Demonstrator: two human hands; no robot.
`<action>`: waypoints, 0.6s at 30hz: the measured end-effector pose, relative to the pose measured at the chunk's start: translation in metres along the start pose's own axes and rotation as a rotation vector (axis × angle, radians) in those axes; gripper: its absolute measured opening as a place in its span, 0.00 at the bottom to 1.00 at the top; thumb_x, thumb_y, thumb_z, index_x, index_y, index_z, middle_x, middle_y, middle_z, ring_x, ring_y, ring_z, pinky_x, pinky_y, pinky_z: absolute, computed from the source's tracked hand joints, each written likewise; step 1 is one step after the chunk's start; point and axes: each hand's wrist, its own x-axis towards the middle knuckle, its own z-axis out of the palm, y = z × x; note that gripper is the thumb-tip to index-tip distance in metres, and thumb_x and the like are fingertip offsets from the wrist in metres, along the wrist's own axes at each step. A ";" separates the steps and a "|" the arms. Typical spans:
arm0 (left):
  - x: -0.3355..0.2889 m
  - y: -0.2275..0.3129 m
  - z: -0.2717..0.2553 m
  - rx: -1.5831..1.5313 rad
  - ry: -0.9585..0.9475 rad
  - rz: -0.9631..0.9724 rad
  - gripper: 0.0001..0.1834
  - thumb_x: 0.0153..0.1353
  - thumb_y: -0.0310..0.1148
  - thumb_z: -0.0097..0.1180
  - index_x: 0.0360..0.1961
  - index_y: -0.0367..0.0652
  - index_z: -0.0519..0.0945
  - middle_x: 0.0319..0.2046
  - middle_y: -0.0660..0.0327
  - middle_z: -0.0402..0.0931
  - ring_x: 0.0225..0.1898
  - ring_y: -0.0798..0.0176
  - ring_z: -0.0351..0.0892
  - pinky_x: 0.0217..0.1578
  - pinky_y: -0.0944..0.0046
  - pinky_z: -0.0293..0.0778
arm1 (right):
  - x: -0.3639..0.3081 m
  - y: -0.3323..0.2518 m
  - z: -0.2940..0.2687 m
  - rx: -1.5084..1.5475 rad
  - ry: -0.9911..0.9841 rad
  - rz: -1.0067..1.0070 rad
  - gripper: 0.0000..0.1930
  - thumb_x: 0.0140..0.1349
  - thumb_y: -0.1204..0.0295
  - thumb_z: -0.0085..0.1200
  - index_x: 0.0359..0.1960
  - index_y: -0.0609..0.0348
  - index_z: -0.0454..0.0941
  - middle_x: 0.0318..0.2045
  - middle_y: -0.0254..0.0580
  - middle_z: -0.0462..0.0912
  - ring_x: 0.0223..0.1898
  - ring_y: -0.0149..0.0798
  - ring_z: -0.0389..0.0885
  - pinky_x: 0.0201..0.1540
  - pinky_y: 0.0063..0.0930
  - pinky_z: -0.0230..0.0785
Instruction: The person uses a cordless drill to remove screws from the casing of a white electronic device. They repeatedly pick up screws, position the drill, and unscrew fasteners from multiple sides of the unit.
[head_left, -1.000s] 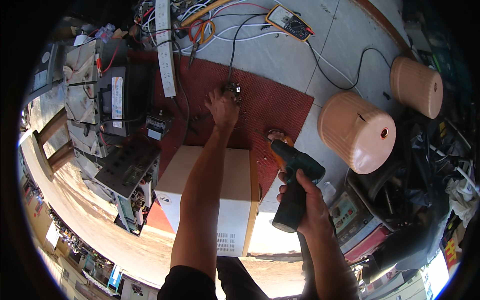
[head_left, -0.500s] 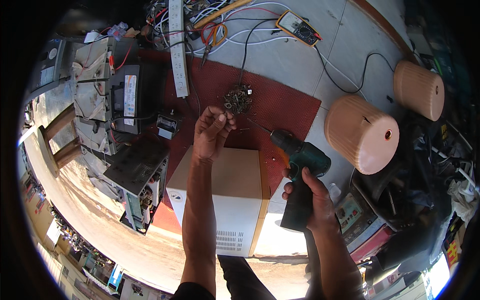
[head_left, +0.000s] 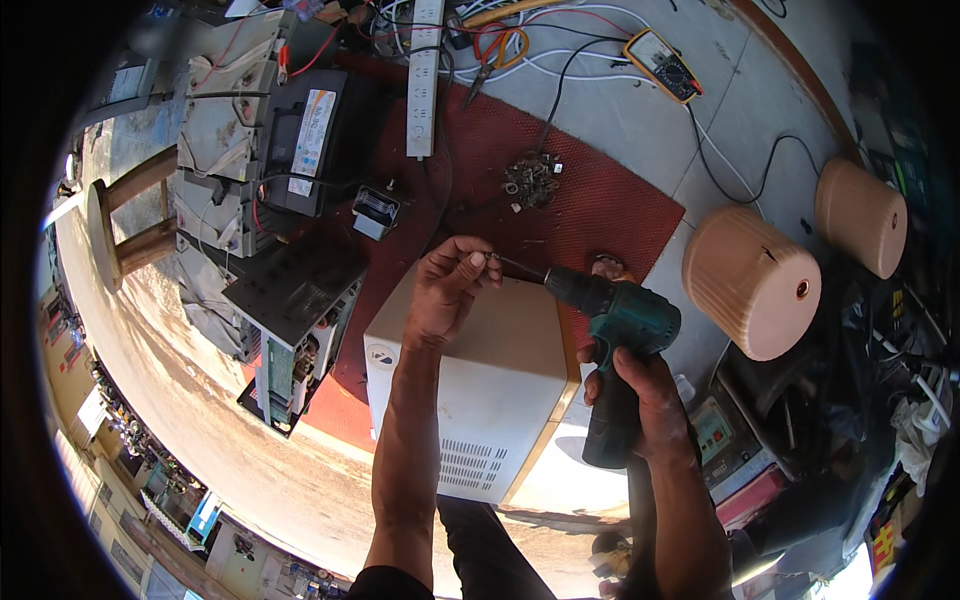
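My right hand (head_left: 648, 392) is wrapped round the grip of a dark green cordless drill (head_left: 640, 318), its long thin bit pointing left. Between thumb and fingers of my left hand (head_left: 450, 290) is a small screw (head_left: 490, 256), right at the tip of the bit. Both hands are above a white and beige metal case (head_left: 470, 385) with vent slots. Beyond it, a pile of loose screws (head_left: 532, 182) lies on the red mat (head_left: 600, 185). My fingers partly cover the screw.
Farther off are a white power strip (head_left: 423, 95), pliers (head_left: 485, 75) and a yellow multimeter (head_left: 662, 62) with tangled cables. Batteries (head_left: 318, 140) and an opened electronic unit (head_left: 300, 300) stand left. Two ribbed beige cylinders (head_left: 750, 280) lie right.
The drill's bit has come up to the small screw in my left hand; before, they were apart. The view has shifted, so the surroundings sit farther right.
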 end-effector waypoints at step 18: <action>-0.051 0.030 0.013 0.561 0.029 -0.031 0.06 0.74 0.23 0.57 0.48 0.32 0.83 0.35 0.58 0.85 0.38 0.67 0.84 0.45 0.64 0.81 | -0.013 -0.014 -0.006 -0.361 -0.034 0.027 0.18 0.69 0.69 0.61 0.57 0.62 0.76 0.43 0.42 0.87 0.33 0.30 0.83 0.39 0.28 0.78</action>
